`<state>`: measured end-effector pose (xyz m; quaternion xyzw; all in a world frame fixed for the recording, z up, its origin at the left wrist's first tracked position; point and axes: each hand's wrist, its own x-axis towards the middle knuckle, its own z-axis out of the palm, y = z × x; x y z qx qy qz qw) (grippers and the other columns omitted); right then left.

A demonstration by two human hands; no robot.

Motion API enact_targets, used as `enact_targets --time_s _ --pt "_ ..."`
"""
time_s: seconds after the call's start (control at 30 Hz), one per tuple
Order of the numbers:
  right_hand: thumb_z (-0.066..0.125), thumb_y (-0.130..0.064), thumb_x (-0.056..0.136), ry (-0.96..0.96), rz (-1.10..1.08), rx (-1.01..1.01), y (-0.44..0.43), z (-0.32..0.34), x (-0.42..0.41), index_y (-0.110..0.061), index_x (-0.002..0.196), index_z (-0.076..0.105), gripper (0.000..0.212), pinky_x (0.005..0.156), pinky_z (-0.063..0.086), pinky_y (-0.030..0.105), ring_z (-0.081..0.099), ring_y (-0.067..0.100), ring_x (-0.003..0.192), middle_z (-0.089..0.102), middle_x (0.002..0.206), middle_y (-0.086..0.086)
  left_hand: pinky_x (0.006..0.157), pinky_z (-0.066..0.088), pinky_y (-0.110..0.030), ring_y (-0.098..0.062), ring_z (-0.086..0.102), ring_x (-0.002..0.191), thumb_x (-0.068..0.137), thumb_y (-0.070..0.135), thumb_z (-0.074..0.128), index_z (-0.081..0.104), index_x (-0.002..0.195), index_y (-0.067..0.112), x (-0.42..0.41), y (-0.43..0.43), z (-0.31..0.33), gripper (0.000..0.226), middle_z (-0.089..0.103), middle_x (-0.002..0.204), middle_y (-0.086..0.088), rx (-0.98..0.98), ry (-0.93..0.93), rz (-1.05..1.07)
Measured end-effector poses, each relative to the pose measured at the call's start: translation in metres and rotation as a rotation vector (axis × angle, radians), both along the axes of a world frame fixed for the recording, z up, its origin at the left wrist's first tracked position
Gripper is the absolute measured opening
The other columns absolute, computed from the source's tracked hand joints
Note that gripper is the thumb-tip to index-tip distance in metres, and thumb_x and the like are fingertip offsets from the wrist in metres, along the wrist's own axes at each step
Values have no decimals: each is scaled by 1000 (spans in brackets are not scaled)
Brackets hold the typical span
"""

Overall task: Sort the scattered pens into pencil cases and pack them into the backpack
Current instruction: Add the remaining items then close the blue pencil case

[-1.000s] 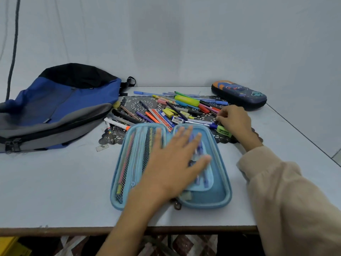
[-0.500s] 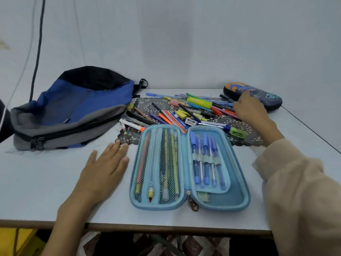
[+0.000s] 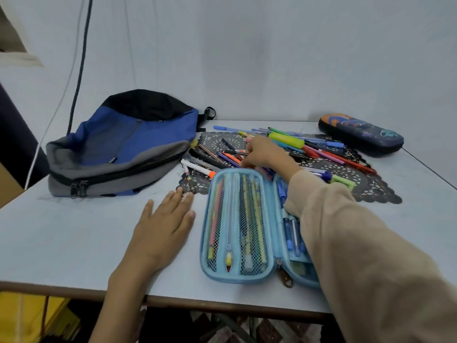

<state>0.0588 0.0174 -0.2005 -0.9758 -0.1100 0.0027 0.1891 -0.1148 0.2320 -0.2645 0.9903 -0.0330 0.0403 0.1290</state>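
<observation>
Step in hand: pick one pen from the scattered pens (image 3: 286, 140) on the lace mat (image 3: 371, 191), just behind the open blue pencil case (image 3: 237, 226). The right hand (image 3: 262, 153) reaches over the case, fingers bent down into the pile — whether they have closed on a pen cannot be told. The left hand (image 3: 163, 219) lies flat on the table (image 3: 74, 231), fingers straight, holding nothing. Single out one barrel, lift it clear of its neighbours, then lay it parallel to the pens already stowed.
</observation>
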Motion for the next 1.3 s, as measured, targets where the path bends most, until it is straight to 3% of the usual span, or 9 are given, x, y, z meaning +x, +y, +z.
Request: enact_targets --time_s 0.2,0.27,0.3,0.33,0.43,0.7,0.9,1.1,1.3 --pt "71 -21 77 -18 15 -36 -6 9 2 -14 53 40 39 51 27 26 40 22 57 47 56 0 121 -4 -36 -3 -3 148 84 54 -1 8 155 33 1 -1 0 74 1 162 12 8 2 -2" --pt "65 -17 79 -62 14 44 -7 13 5 -13 57 40 34 55 28 27 39 22 57 64 85 -7 121 -4 -36 -2 -3 148 83 56 -3 7 155 34 1 -1 -1 75 0 162 12 16 5 1" --pt "63 -16 80 -66 6 87 -8 15 4 -12 63 44 26 57 31 27 40 21 55 30 60 1 121 -4 -36 -2 -4 148 82 59 -5 7 155 35 2 0 -2 78 0 162 13 16 2 0" --pt "60 -14 82 -48 3 144 -8 16 3 -11 71 48 17 57 34 27 41 19 51 59 54 5 121 -4 -36 -1 -4 148 80 61 -8 7 154 35 2 0 -2 80 0 162 13 14 -2 -1" --pt "51 -8 88 71 10 383 -8 19 -5 -8 89 45 6 43 29 21 30 4 29 72 70 16 121 -4 -36 -1 -3 148 83 58 -3 8 154 36 1 1 -3 76 2 162 14 10 -3 2" --pt "61 -9 88 38 -69 780 -5 12 -1 -10 96 48 15 37 28 19 39 11 43 60 82 15 121 -5 -36 -1 -3 148 84 54 0 8 154 36 0 -1 0 72 1 162 14 7 6 5" --pt "38 -10 97 -40 -36 649 4 9 7 -17 124 28 30 62 48 42 54 25 61 53 87 14 121 -6 -35 -1 -5 148 98 51 3 5 154 35 0 -1 1 59 -2 162 14 26 20 7" --pt "55 -30 94 -198 -28 330 10 7 15 -13 95 54 18 63 42 32 51 17 67 55 79 0 121 -6 -35 -1 -5 148 84 53 0 6 154 36 -1 -1 2 73 -1 162 14 2 17 7" --pt "60 -6 79 -106 362 -196 5 16 2 -24 93 74 27 60 37 25 50 11 64 55 68 -10 120 -6 -34 0 -5 148 75 62 -13 5 154 37 0 0 1 85 -1 162 15 18 0 7"
